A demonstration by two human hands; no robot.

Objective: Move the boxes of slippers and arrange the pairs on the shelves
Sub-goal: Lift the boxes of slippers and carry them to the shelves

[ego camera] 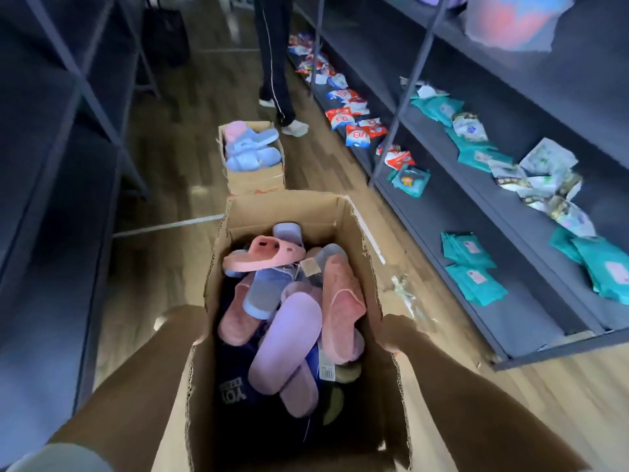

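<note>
While you carry the near box between both arms, your left hand lies against its left outer wall and your right hand against its right outer wall. Whether the fingers lie flat or curl round the cardboard cannot be told. The box is open at the top and holds a loose heap of slippers, with a pink slipper uppermost and a purple slipper below it. A second box stands on the floor just beyond, filled with blue slippers. Dark shelves on your right carry teal packets and red-and-white packets. Another person's legs stand beside them.
</note>
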